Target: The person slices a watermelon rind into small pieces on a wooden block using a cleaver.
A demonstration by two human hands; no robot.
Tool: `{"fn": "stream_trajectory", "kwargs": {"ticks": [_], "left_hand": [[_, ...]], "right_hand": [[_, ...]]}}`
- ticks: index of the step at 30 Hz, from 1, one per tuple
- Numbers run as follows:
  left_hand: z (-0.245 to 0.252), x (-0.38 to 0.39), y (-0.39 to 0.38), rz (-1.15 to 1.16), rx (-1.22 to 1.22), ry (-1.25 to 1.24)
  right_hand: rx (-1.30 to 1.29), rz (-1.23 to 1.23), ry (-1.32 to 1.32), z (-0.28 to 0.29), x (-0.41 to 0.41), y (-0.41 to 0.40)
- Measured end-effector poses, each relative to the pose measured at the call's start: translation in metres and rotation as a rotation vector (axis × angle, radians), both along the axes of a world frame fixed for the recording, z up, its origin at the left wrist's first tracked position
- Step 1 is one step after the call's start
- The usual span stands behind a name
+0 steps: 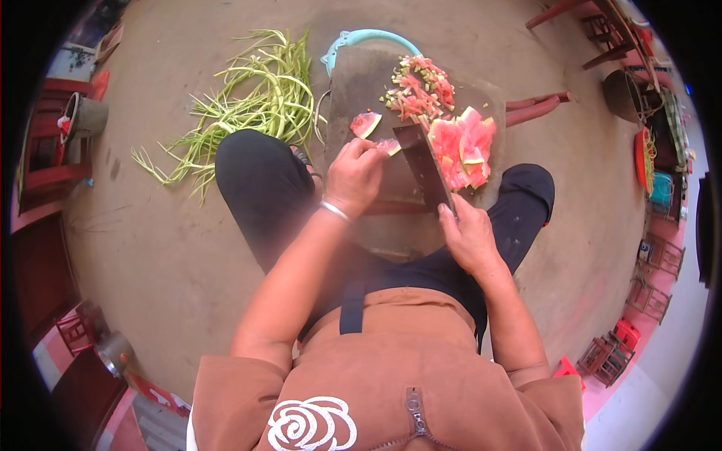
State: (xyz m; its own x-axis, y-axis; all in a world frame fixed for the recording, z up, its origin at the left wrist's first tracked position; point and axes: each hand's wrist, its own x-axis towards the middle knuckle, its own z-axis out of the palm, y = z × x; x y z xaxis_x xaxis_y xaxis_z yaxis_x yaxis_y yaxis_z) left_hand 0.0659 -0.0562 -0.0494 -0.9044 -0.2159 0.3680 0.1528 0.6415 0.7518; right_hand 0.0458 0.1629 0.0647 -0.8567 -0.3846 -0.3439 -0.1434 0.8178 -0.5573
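My right hand (469,234) grips the handle of a broad, dark cleaver (420,160), its blade pointing away from me over the cutting board. With bent fingers my left hand (356,172) holds a small watermelon rind piece (388,146) on the wooden board (361,67), just left of the blade. Another watermelon wedge (365,124) rests beyond that hand. To the right of the cleaver lie larger watermelon slices (465,146) in a heap. Diced watermelon and rind (424,87) are piled toward the board's far side.
Long green stalks (259,96) lie on the concrete floor left of the board. A light-blue plastic rim (375,36) shows behind the board. One red wooden leg (536,108) juts out at right. A bucket (84,117) stands far left, and small chairs (648,299) line the right wall.
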Motion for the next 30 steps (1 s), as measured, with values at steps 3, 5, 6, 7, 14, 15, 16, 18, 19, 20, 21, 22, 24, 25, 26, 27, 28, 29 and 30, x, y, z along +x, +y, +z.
{"fn": "stream_trajectory", "kwargs": {"ticks": [3, 5, 6, 7, 14, 15, 16, 18, 19, 20, 21, 22, 24, 25, 26, 27, 28, 29, 30], "left_hand": [[0.000, -0.001, 0.000, 0.007, 0.001, 0.001], [0.001, 0.000, 0.000, 0.012, -0.030, 0.004], [0.003, 0.001, 0.002, 0.010, -0.029, 0.005], [0.004, 0.003, 0.003, 0.029, -0.063, -0.008], [0.005, 0.004, -0.002, 0.073, -0.105, -0.019], [0.004, 0.004, -0.003, 0.074, -0.108, -0.017], [0.002, 0.003, -0.004, 0.058, -0.091, -0.010], [0.002, 0.004, -0.005, 0.042, -0.072, -0.010], [0.001, 0.005, -0.006, 0.033, -0.087, -0.017], [0.002, 0.005, -0.005, 0.021, -0.098, -0.021], [0.003, 0.004, -0.005, 0.018, -0.097, -0.021], [0.003, 0.004, -0.004, 0.020, -0.109, -0.023], [0.003, 0.003, -0.003, 0.023, -0.123, -0.027], [0.003, 0.003, -0.002, 0.026, -0.124, -0.025], [0.002, 0.003, -0.002, 0.029, -0.126, -0.023], [0.001, 0.003, -0.002, 0.030, -0.126, -0.023], [0.001, 0.004, -0.002, 0.040, -0.130, -0.027], [0.000, 0.004, -0.001, 0.049, -0.134, -0.030], [0.000, 0.004, -0.001, 0.049, -0.134, -0.028]], "right_hand": [[0.152, 0.067, 0.067, -0.009, 0.000, -0.003], [0.186, 0.063, 0.056, -0.006, 0.002, -0.008], [0.220, 0.063, 0.044, -0.006, 0.003, -0.010], [0.221, 0.060, 0.045, -0.006, 0.003, -0.010], [0.018, -0.030, -0.024, -0.022, -0.001, 0.010], [-0.043, -0.079, -0.117, -0.022, -0.002, 0.010], [-0.047, -0.078, -0.116, -0.019, -0.003, 0.010], [0.000, -0.040, -0.070, -0.003, -0.003, 0.004], [-0.002, -0.039, -0.073, -0.005, -0.002, 0.002], [0.005, -0.006, -0.014, -0.005, -0.001, 0.001], [0.011, 0.028, 0.045, -0.006, 0.000, 0.000], [0.012, 0.026, 0.044, -0.006, 0.001, -0.002], [0.195, 0.077, 0.069, -0.007, 0.000, -0.007], [0.195, 0.077, 0.068, -0.007, 0.001, -0.010], [0.216, 0.083, 0.079, -0.006, 0.002, -0.013], [0.238, 0.089, 0.090, -0.006, 0.003, -0.014], [0.237, 0.089, 0.091, -0.006, 0.003, -0.014], [0.221, 0.085, 0.093, -0.007, 0.004, -0.014], [0.205, 0.080, 0.094, -0.009, 0.004, -0.013]]}}
